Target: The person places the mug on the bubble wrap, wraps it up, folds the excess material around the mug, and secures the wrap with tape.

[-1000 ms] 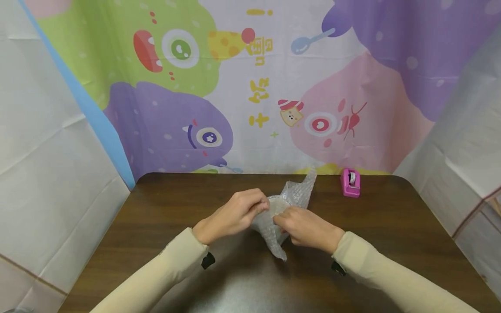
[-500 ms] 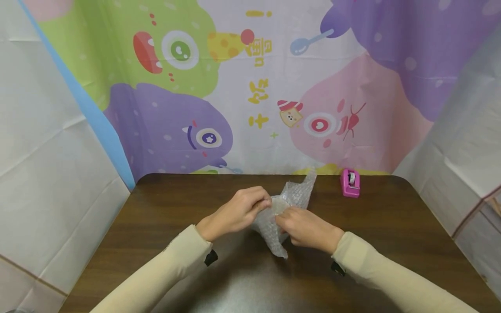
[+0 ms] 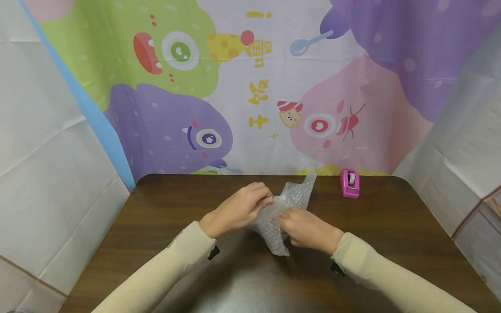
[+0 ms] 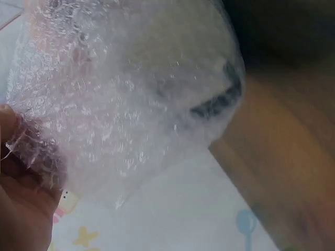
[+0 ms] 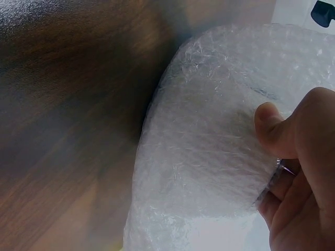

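A sheet of bubble wrap (image 3: 270,226) stands bunched around a pale, rounded object in the middle of the table. That object's kind cannot be made out through the wrap; a dark patch (image 4: 217,102) on it shows in the left wrist view. My left hand (image 3: 242,206) pinches the upper left part of the wrap between thumb and fingers. Opposite it, my right hand (image 3: 307,229) grips the wrap's right side, its thumb (image 5: 269,123) on the outer face and fingers behind the edge. One loose flap points toward me, another rises at the back right.
A pink tape dispenser (image 3: 350,183) sits near the far right of the dark wooden table (image 3: 164,226). Behind the table hangs a printed cartoon curtain (image 3: 250,87). White sheets (image 3: 58,143) line both sides.
My left hand has shifted a little right and away from me, drawing its side of the bubble wrap over the pale object. The front flap's tip has moved slightly. My right hand stays nearly in place.
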Available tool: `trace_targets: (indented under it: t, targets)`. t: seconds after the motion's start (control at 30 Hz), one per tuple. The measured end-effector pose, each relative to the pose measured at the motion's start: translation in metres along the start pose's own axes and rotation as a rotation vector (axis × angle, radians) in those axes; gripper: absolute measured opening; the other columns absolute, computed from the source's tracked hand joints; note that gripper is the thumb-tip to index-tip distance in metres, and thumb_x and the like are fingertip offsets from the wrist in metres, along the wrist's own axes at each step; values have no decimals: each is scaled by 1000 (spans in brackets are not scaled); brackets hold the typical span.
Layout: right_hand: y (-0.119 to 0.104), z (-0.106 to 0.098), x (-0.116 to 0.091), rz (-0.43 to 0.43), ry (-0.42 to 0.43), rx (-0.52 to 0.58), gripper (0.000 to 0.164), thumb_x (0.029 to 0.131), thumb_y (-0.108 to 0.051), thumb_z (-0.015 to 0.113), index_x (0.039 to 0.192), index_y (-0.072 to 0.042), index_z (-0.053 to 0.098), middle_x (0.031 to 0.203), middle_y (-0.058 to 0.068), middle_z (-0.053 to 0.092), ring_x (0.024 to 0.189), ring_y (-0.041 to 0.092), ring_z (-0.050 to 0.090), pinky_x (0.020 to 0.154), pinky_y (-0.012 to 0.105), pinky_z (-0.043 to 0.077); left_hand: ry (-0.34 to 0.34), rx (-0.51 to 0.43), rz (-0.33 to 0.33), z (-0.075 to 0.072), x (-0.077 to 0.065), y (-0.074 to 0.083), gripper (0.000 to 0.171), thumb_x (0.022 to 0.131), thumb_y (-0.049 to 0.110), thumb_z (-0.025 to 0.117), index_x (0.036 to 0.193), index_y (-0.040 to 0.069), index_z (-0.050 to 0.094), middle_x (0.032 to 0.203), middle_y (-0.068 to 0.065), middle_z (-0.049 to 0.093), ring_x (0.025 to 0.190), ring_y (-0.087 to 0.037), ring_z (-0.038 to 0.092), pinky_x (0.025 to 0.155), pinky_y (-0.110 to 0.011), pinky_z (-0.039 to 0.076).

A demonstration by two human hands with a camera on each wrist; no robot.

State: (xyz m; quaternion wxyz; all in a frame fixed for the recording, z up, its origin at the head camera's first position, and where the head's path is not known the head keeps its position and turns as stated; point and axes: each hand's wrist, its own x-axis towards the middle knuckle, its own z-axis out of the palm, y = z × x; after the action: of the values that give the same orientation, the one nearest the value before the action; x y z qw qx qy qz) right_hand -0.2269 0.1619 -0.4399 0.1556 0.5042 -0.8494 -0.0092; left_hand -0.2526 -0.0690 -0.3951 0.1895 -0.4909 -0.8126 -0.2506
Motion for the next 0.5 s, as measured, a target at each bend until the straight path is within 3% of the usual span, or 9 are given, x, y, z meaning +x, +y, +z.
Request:
trace_targets:
  t: [0.1, 0.3, 0.4, 0.5]
  targets:
    - [0, 0, 0, -8, 8, -9, 25, 68, 5, 75, 79, -10, 60, 73, -1, 60, 69, 17, 59, 71, 35, 54, 55, 145, 71, 0, 1, -1, 10, 101, 18, 66, 98, 11, 73, 90, 2, 62, 85, -14, 57, 78, -27, 50]
    - [0, -1, -1, -1, 12, -33, 25, 65, 4, 76, 79, -11, 61, 73, -3, 59, 69, 15, 58, 69, 32, 53, 193, 367, 197, -5, 0, 2, 11, 93, 24, 76, 87, 15, 76, 67, 4, 51, 60, -14, 50, 54, -26, 42]
    - [0, -1, -2, 5, 15, -9, 26, 66, 6, 75, 79, -11, 61, 72, -3, 59, 69, 15, 58, 69, 31, 53, 229, 404, 222, -5, -6, 7, 13, 92, 25, 76, 84, 16, 72, 55, 8, 47, 47, -8, 44, 42, -25, 36]
    - [0, -1, -1, -3, 27, 8, 27, 68, 8, 73, 81, -11, 59, 71, -3, 58, 68, 15, 57, 68, 31, 52, 249, 376, 195, -2, -15, 11, 12, 95, 25, 72, 89, 15, 71, 48, 10, 45, 39, -1, 36, 36, -23, 30]
